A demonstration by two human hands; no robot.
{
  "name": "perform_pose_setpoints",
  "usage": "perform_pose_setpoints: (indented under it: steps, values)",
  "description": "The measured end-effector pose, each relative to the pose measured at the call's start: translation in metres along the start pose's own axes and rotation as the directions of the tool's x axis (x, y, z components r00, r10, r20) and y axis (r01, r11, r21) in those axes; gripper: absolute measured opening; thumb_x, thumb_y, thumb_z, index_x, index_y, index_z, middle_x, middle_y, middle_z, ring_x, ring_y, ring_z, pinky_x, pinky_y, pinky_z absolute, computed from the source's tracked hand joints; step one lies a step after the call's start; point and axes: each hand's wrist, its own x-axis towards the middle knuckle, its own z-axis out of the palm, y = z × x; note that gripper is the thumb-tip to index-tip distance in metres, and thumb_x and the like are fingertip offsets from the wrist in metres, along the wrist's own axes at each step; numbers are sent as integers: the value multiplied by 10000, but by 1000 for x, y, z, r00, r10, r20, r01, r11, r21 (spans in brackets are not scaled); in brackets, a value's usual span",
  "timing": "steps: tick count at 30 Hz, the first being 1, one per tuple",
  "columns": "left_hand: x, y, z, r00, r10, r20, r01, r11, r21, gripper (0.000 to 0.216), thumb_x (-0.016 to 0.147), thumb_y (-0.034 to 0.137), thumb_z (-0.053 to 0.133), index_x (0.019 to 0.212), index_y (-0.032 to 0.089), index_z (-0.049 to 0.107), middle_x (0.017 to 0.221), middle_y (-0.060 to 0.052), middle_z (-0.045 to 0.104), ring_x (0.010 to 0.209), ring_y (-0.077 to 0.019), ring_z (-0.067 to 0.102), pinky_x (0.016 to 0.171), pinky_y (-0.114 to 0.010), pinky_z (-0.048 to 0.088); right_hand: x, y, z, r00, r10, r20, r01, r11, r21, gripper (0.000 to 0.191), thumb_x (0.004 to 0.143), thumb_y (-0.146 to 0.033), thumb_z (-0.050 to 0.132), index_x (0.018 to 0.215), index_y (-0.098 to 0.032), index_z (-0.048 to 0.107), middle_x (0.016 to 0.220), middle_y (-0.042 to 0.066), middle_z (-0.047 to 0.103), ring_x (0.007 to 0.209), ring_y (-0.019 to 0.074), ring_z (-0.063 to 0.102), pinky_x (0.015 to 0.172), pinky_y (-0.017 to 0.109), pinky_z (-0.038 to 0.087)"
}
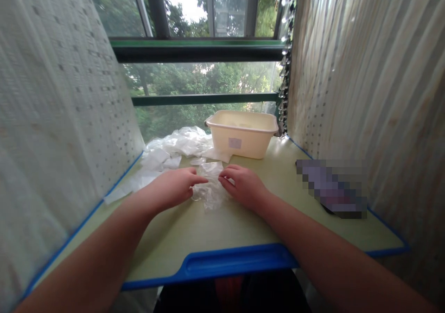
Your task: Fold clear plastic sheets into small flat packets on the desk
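Observation:
Clear, crinkled plastic bags (pixel 210 194) lie on the table between my two hands. My left hand (pixel 177 185) is over their left side, its index finger stretched out to the right and the other fingers partly bent. On the right side, my right hand (pixel 241 183) has its thumb and fingertips brought together in a pinch at the edge of the plastic. Whatever is between those fingertips is too small to make out. Just behind and to the left is a loose heap of thin, whitish plastic bags (pixel 184 141).
A cream plastic bin (pixel 239 137) with a small label stands at the back of the pale green table (pixel 222 229). Blue trim (pixel 239 259) with a shallow groove edges the front. At right lies a blurred-out object (pixel 332 190). Curtains (pixel 69 72) hang on both sides, a window behind.

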Motion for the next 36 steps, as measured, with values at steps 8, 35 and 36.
perform_pose_setpoints:
  steps: [8,35,36]
  values:
    - [4,-1,4,999,-6,-50,7,1000,17,159,788,264,458,816,247,614,831,-16,585,680,-159,550,595,-243,362,0,-2,-2,1000,-25,-1,25,999,21,207,852,-288,442,824,-191,623,887,25,623,770,120,564,701,213,394]
    - [21,7,10,915,-388,-108,338,886,-316,311,691,347,530,951,185,581,698,0,622,629,-169,563,556,-244,364,-3,-1,-5,947,-232,222,252,966,-65,240,844,-280,453,809,-186,670,830,54,638,787,149,542,725,256,367]
    - [20,5,6,903,-419,-97,372,873,-315,319,710,388,505,935,184,600,725,-12,635,640,-175,568,558,-247,363,-3,-1,-5,946,-238,220,257,964,-62,241,845,-278,451,809,-185,671,833,54,638,791,148,542,726,255,369]
